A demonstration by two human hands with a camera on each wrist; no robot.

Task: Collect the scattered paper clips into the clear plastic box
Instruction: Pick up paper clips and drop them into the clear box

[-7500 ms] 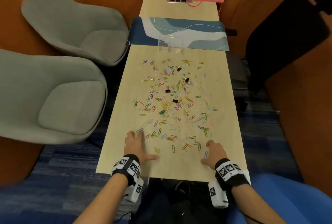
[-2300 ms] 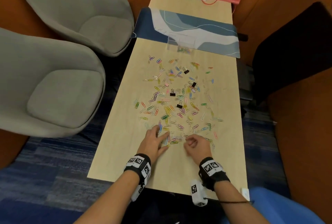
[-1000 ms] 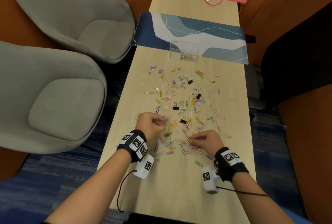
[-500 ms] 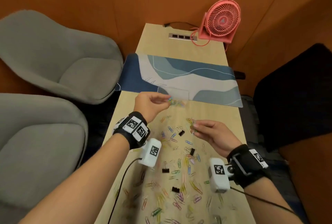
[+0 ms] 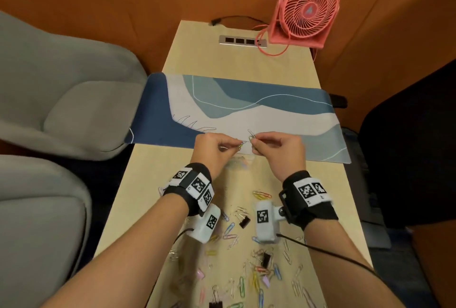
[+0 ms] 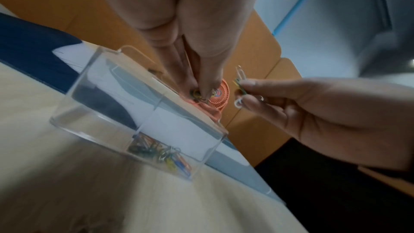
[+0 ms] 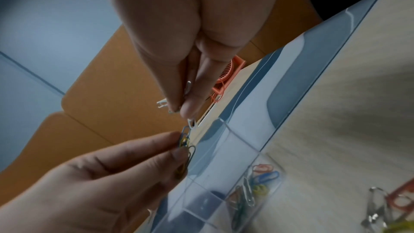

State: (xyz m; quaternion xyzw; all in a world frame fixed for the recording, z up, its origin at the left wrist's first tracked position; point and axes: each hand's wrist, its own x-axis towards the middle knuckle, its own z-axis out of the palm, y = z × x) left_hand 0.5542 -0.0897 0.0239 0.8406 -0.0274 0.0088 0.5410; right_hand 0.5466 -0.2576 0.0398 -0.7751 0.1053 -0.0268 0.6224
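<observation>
Both hands hover just above the clear plastic box [image 6: 134, 109], which the head view mostly hides behind them [image 5: 238, 162]. My left hand [image 5: 237, 146] pinches a small bunch of coloured paper clips [image 7: 184, 143] between thumb and fingers. My right hand [image 5: 253, 142] pinches silver and green paper clips [image 6: 240, 81]. The two hands' fingertips nearly meet over the box. A few coloured clips [image 6: 161, 153] lie in one corner of the box [image 7: 224, 166]. Many loose paper clips [image 5: 246, 270] remain spread over the near half of the wooden table [image 5: 153, 196].
A blue and white desk mat [image 5: 246, 110] lies across the table right behind the box. Farther back stand a pink fan [image 5: 308, 9] and a socket strip [image 5: 243, 41]. Black binder clips [image 5: 244, 222] lie among the paper clips. Grey chairs [image 5: 61, 110] stand left, a black chair [image 5: 407, 147] right.
Both hands picked clips from the near pile and carried them forward to the box. The right hand has now closed in beside the left above it.
</observation>
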